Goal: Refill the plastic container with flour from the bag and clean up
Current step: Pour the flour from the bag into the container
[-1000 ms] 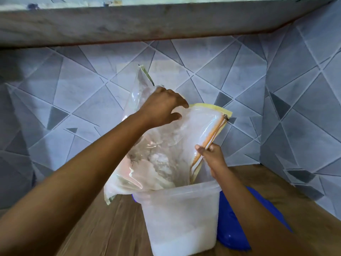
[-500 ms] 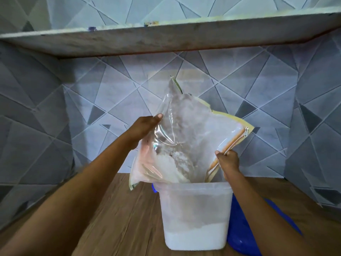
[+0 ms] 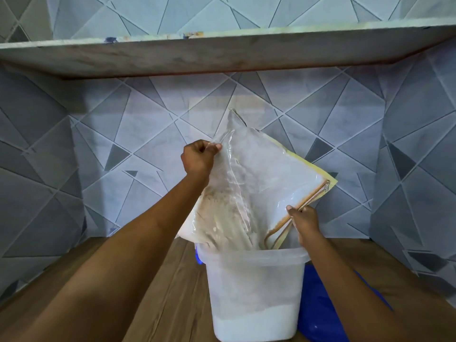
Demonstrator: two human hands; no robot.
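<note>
The translucent plastic container (image 3: 256, 275) stands on the wooden tabletop (image 3: 167, 292) and holds a low layer of white flour (image 3: 254, 324) at its bottom. Above it, the clear zipper bag (image 3: 266, 174) with yellow edging hangs tilted, its open mouth down inside the container rim. Clumped flour (image 3: 222, 218) lies in the bag's lower part. The left grip (image 3: 198, 157) is curled tight, pinching the upper plastic. The right grip (image 3: 304, 218) holds the zipper edge just above the rim. A blue lid (image 3: 320, 304) lies beside the container.

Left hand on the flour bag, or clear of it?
Touching. Head view: the left hand pinches a fold of the clear flour bag between thumb and curled fingers.
</note>
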